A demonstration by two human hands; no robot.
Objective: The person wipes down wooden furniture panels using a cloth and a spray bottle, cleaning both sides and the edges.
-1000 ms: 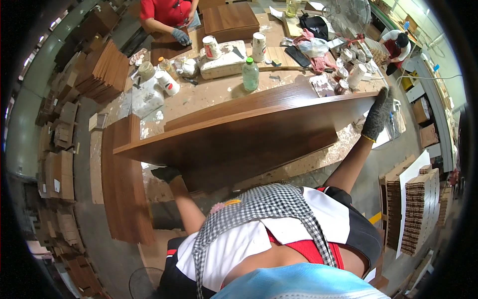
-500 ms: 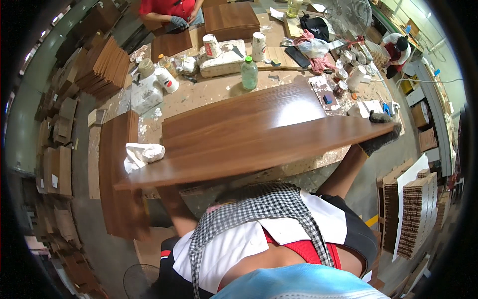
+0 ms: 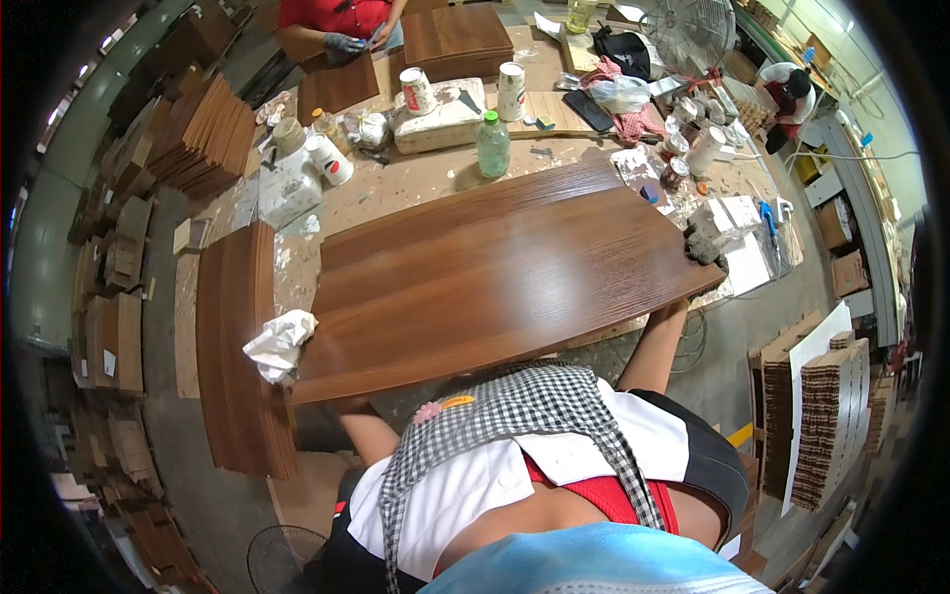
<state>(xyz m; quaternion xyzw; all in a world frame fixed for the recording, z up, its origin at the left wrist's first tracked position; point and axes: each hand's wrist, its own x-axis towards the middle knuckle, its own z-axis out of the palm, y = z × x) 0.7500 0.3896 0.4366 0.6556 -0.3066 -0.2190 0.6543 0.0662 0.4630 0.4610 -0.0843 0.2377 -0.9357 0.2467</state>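
Note:
A long brown wood-grain board (image 3: pixel 495 287) lies across in front of me, above another brown board (image 3: pixel 426 220) on the table. My right hand (image 3: pixel 705 247), in a dark grey glove, is closed around its right end. My left forearm (image 3: pixel 364 431) goes under the board's near left edge. The left hand itself is hidden by the board and a crumpled white cloth (image 3: pixel 280 345) at that end, which moves along with the board. At the left, beneath the cloth, is a stack of brown boards (image 3: pixel 233 337).
The paint-spotted table (image 3: pixel 396 193) holds a green-capped bottle (image 3: pixel 493 146), paper cups (image 3: pixel 329 158), a white block (image 3: pixel 435 117), jars and rags. Across it, a co-worker's gloved hand (image 3: pixel 343 46) is over another board. Stacked cardboard (image 3: pixel 826 426) stands right; a fan (image 3: pixel 693 35) stands far right.
My right hand has brought the board's right end left and nearer the table's middle. The left end, with the cloth, has come slightly nearer me. More of the board's top face shows.

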